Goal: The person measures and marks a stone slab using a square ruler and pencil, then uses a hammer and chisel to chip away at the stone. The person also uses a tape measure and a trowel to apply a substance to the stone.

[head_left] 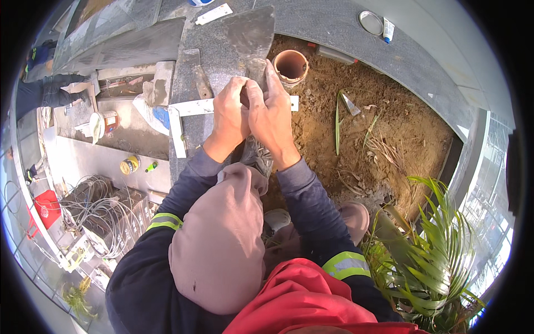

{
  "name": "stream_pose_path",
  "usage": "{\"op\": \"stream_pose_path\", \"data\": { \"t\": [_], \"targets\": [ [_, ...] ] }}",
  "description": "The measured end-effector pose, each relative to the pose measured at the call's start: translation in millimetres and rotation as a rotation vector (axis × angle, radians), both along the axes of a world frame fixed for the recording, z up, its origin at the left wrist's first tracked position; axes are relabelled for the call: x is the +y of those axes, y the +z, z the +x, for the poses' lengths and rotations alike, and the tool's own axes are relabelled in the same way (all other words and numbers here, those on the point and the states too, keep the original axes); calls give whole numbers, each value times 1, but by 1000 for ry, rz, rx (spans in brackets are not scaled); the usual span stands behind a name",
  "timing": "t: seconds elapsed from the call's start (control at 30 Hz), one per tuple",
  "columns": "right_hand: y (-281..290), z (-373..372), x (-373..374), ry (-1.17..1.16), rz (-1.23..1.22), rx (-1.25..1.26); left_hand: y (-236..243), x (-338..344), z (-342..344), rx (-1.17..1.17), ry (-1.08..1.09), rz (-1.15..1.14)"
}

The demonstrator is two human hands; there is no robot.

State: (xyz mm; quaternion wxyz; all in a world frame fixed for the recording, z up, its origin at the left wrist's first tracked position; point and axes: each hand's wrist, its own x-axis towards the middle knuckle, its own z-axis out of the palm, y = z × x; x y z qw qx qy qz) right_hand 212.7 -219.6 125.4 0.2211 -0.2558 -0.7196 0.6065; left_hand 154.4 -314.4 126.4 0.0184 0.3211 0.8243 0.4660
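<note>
My left hand and my right hand are close together over a dark stone ledge, fingers bent inward and thumbs nearly touching. What they pinch between them is hidden by the fingers. Just beyond is a wide grey scraper, its handle end passing behind my right thumb and index finger; I cannot tell whether it is gripped or lies there. A white metal carpenter's square lies under my wrists, one arm of it turned toward me. Left of my hands rests a narrow flat tool with a worn handle.
An orange pipe stands open in the soil bed on the right. A palm grows nearby. At left are a bucket, a yellow tin, a tangle of wires and another person's legs. A white tube lies far right.
</note>
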Motion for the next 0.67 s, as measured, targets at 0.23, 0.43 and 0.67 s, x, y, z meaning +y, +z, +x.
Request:
{"op": "stream_pose_path", "data": {
  "t": [0.23, 0.43, 0.67],
  "targets": [
    [19, 96, 132, 44, 471, -422, -10, 4, 19, -197, -332, 14],
    [32, 49, 176, 390, 970, -606, -25, -1, 20, -118, -180, 71],
    [10, -54, 176, 591, 1141, -621, -41, -33, -9, 62, 30, -24]
  ]
}}
